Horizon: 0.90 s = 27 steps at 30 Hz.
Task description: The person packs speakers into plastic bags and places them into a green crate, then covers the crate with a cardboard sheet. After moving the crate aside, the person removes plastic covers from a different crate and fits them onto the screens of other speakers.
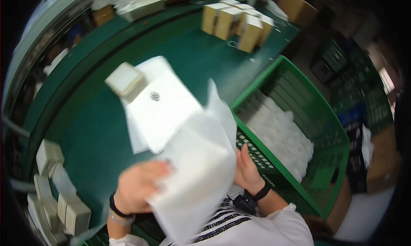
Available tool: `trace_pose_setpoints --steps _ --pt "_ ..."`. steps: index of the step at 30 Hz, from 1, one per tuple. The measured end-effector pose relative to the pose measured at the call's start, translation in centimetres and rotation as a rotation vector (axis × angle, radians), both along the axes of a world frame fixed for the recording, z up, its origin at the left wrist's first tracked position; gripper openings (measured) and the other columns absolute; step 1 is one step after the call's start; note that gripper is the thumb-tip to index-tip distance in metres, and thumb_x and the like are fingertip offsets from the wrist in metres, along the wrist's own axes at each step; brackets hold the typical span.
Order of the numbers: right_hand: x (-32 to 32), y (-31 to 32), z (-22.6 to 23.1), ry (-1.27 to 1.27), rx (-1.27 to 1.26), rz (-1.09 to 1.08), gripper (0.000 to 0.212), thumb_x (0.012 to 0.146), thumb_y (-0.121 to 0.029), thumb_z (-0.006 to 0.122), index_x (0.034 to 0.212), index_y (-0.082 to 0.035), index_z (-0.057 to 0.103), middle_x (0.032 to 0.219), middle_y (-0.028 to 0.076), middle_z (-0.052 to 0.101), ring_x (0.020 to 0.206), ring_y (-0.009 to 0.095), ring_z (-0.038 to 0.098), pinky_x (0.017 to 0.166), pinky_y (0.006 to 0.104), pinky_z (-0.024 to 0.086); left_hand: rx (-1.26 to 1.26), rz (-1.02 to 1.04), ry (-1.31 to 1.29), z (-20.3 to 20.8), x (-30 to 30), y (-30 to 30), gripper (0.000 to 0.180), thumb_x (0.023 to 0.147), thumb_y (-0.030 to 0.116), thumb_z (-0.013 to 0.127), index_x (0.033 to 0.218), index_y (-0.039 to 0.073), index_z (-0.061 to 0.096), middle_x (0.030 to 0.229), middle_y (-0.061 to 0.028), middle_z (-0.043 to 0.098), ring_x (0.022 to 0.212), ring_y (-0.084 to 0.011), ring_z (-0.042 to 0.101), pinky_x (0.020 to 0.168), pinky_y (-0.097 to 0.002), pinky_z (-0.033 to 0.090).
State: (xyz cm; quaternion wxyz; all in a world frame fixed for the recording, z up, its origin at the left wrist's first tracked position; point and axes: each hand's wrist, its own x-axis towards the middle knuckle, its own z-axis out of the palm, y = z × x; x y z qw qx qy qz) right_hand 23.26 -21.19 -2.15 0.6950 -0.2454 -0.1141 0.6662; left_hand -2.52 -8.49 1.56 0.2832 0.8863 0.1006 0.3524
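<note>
A blurred white sheet (pixel 197 160), left of the green crate (pixel 302 90), hides part of the paper (pixel 169 102) beyond. The left hand (pixel 139 187), also blurred, grasps the sheet's edge; the right hand (pixel 249 173) is partly covered, so one cannot tell its grip.

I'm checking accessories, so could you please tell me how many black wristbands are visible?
2: one black wristband on the wrist of the left hand, another on that of the right hand.
</note>
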Motion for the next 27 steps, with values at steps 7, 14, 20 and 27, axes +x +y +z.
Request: trace_pose_setpoints --steps 7,14,20,27 --pt "6.9 -4.4 4.5 -1.641 0.396 0.165 0.064 0.084 -0.033 0.065 0.133 0.001 0.043 0.125 0.019 0.052 0.112 0.032 0.054 0.095 0.0384 0.044 0.202 -0.418 0.219 1.3 12.1 -1.7 0.041 0.079 0.019 0.071 0.115 0.008 0.053 0.106 -0.0115 0.061 0.092 -0.0293 0.062 0.084 -0.0395 0.051" --pt "23.0 -9.3 10.1 -2.341 0.068 -0.401 0.058 0.065 -0.014 0.075 0.116 0.002 0.051 0.103 0.018 0.058 0.091 0.037 0.058 0.079 0.0411 0.049 -0.085 0.046 -0.251 1.4 20.1 -3.2 0.048 0.081 0.008 0.065 0.125 0.002 0.048 0.111 -0.0165 0.054 0.085 -0.0241 0.058 0.090 -0.0350 0.043" --pt "37.5 -22.5 -2.4 -2.073 -0.897 0.517 0.056 0.054 -0.024 0.077 0.096 0.004 0.053 0.085 0.024 0.062 0.086 0.041 0.061 0.072 0.0442 0.050 -0.663 0.182 0.313 -5.5 16.5 -0.6 0.040 0.090 0.003 0.052 0.129 0.001 0.045 0.104 -0.0123 0.059 0.092 -0.0151 0.058 0.084 -0.0285 0.046" --pt "33.8 -24.5 -20.7 -2.006 -0.917 0.999 0.058 0.051 -0.028 0.080 0.096 0.001 0.057 0.094 0.022 0.060 0.096 0.037 0.058 0.082 0.0405 0.049 -0.615 0.478 0.490 -5.5 16.1 -0.3 0.034 0.086 -0.003 0.054 0.120 -0.001 0.053 0.092 -0.0107 0.063 0.084 -0.0158 0.061 0.080 -0.0275 0.048"
